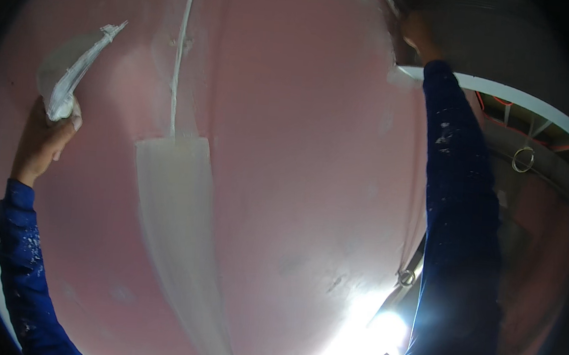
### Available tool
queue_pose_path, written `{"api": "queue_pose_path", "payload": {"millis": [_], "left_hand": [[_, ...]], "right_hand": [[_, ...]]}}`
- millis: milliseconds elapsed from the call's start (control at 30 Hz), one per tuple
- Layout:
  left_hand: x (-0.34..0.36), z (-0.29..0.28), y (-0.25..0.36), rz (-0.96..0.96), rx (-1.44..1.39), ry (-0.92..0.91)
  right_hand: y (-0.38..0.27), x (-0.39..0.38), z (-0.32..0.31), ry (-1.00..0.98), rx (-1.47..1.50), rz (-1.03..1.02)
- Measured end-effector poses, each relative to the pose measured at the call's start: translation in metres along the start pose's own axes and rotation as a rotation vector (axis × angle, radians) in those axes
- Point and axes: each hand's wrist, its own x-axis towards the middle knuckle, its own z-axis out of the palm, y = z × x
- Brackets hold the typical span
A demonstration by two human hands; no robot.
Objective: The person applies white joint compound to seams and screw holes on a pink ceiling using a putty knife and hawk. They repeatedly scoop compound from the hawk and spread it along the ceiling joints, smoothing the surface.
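Note:
My left hand (44,136), at the left, grips a putty knife (73,70) whose blade edge carries a thick streak of white paste. The broad pink board surface (313,146) fills most of the view, with a narrow white seam line (177,84) running into a long greyish filled patch (174,203). My right hand (418,36) reaches up to the top right, in shadow at the board's dark edge, with fingers closed around something I cannot make out. Both sleeves are dark blue and spattered with white.
At the right, a white curved edge (515,93) borders an opening with framing and orange lines. A coil of wire (523,158) hangs below it. A bright lamp (385,329) shines at the lower right, near a small metal ring (407,277).

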Motion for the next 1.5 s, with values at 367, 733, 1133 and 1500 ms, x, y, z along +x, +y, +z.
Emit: {"api": "queue_pose_path", "payload": {"millis": [367, 733, 1133, 1500], "left_hand": [[0.000, -0.003, 0.003, -0.070, -0.024, -0.023], [0.002, -0.005, -0.001, -0.023, -0.018, -0.045], [0.001, 0.000, 0.010, -0.044, -0.025, -0.035], [0.000, 0.007, 0.040, -0.061, 0.079, -0.031]], "right_hand": [[0.009, -0.019, -0.013, -0.124, 0.105, 0.125], [-0.015, -0.034, -0.006, -0.121, 0.055, 0.072], [-0.075, -0.072, 0.010, 0.273, 0.149, -0.114], [-0.041, 0.014, 0.005, -0.132, 0.111, 0.190]]}}
